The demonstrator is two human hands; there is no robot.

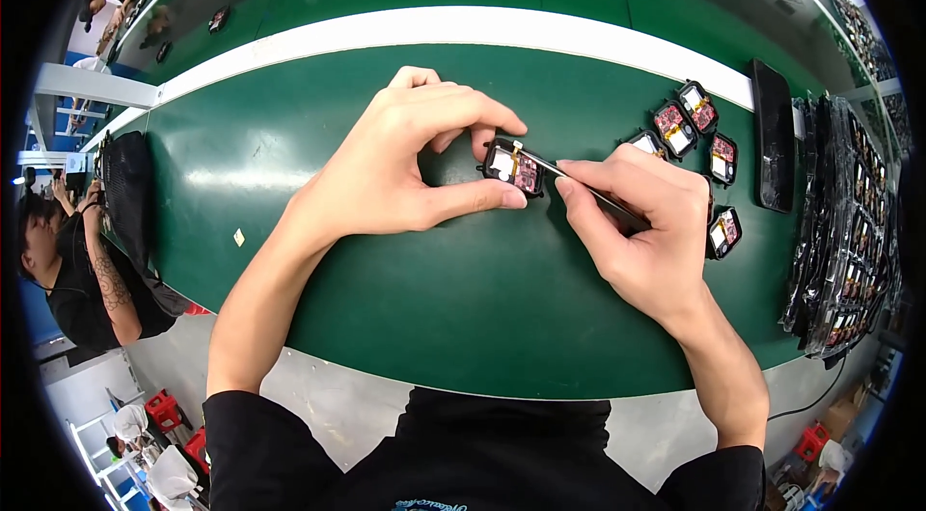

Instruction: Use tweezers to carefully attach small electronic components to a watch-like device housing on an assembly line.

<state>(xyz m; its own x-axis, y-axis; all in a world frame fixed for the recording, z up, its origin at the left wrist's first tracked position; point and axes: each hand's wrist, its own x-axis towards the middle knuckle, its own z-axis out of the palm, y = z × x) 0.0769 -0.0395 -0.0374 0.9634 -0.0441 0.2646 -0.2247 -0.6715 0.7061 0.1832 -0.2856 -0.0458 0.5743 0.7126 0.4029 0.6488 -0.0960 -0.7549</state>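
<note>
My left hand point(395, 159) grips a small open smartwatch-like case point(512, 169) by its edges, thumb below and fingers above. The case is black, with a reddish circuit board, a silver-white block and a yellow ribbon inside. In my right hand point(651, 221) are slim dark tweezers point(603, 196), held like a pen. Their tip touches or hovers just over the yellow ribbon near the upper edge; I cannot tell which. Several similar open cases point(674, 129) lie just beyond and right of my right hand, which partly hides some of them.
A long black tray point(773, 135) and a tall stack of plastic-wrapped trays point(844, 231) stand at the right on the green table point(463, 318). A small pale scrap point(239, 238) lies at left. A white ledge point(463, 26) borders the far side. Another person point(92, 270) sits at left.
</note>
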